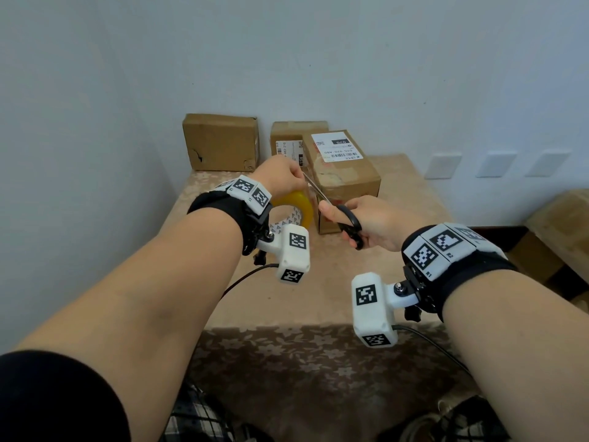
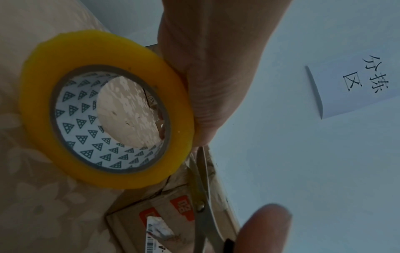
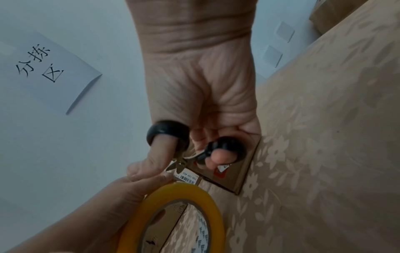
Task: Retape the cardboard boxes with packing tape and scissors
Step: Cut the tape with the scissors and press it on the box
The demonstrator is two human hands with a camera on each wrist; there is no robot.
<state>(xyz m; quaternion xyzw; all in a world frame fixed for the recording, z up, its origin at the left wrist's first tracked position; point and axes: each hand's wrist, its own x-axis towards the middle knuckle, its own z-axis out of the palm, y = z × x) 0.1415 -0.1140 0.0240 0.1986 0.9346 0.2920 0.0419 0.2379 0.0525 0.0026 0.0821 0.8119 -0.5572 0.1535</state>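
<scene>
— At table [image 1: 398, 199] far edge, what stands?
— Three cardboard boxes [image 1: 342, 173], labelled one nearest.
— Hands?
— Left hand [image 1: 280, 177] grips tape roll [image 1: 294, 207]; right hand [image 1: 376, 221] holds scissors [image 1: 338, 215], blades at the roll, box directly behind.

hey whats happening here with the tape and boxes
A person is taping up cardboard boxes at a cloth-covered table. The left hand holds a yellow roll of packing tape up off the table, while the right hand works black-handled scissors, blades pointed at the tape beside the left fingers. Just behind stands a labelled box; two more boxes sit against the wall. Whether the strip is cut yet can't be told.
</scene>
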